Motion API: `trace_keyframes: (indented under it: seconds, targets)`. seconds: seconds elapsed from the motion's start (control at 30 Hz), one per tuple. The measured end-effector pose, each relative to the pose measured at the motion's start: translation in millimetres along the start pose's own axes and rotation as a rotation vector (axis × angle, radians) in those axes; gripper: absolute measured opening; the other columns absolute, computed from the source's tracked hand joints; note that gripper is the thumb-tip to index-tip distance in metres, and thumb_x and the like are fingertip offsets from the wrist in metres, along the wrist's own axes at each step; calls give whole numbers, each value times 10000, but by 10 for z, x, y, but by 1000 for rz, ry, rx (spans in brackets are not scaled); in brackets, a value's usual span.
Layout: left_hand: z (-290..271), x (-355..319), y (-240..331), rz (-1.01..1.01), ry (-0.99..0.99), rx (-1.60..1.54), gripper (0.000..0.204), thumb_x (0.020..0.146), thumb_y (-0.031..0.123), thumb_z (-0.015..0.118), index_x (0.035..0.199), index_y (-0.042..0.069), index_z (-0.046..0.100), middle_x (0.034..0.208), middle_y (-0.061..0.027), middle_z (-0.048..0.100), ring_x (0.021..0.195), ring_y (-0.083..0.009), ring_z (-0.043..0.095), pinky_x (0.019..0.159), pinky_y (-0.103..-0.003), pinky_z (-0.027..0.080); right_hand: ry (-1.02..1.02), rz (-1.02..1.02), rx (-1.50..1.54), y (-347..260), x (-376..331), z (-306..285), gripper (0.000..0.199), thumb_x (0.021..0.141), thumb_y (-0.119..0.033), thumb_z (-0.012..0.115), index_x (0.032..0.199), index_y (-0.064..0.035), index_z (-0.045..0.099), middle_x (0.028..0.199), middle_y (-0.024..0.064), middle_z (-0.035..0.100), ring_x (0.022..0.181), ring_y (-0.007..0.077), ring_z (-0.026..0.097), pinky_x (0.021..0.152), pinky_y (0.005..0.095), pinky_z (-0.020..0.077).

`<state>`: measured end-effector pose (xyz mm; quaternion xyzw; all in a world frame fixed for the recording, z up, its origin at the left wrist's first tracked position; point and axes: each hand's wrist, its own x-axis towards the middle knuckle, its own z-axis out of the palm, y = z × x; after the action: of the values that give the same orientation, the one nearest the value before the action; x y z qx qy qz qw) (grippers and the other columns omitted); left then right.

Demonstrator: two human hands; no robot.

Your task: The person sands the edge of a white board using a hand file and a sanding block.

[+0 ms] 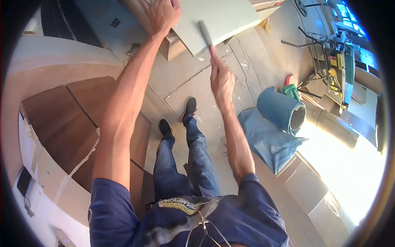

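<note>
A pale grey-green panel [224, 18] lies flat across the top of the view, raised above the floor on wooden pieces [175, 46]. My left hand [163, 15] is closed over the panel's left part, its fingertips cut off by the upper edge. In my right hand [222, 78] is a long, flat grey tool like a file [204, 32], its blade lying across the panel's near edge. The right forefinger stretches along the tool, and the other fingers curl around its handle, which they hide.
Dark brown boards [61, 119] lean at my left, beside a phone [24, 181]. To my right, a blue roll [279, 109] rests by a crumpled blue plastic sheet [267, 142]. A green-and-yellow bench machine [341, 74] stands farther right. My shoes [190, 108] are on the scrap-strewn floor.
</note>
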<state>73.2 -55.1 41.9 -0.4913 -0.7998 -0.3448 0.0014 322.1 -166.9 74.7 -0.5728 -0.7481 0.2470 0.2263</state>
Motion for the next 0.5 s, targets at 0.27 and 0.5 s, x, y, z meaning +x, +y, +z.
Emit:
trace_keyframes:
  seconds: [0.27,0.5]
  targets:
    - [58,-108,-62,17,63,-43,382,1083,185,513,1403,5,619,1539,-193,542,1484,-357,441,1239,-473,344,-31,-33,-54,-7,-333,120,408,1031,-77,577,1403,-207,681,868,219,705,754,388,703,678,462,545]
    - [-106,-9,-4,-89,-68,-158,371,1099,179,511,1410,5,616,1492,-178,587,1411,-346,527,1205,-467,396,82,-112,-35,-113,73,196,390,1057,-119,558,1421,-208,666,802,233,681,664,414,660,615,468,509]
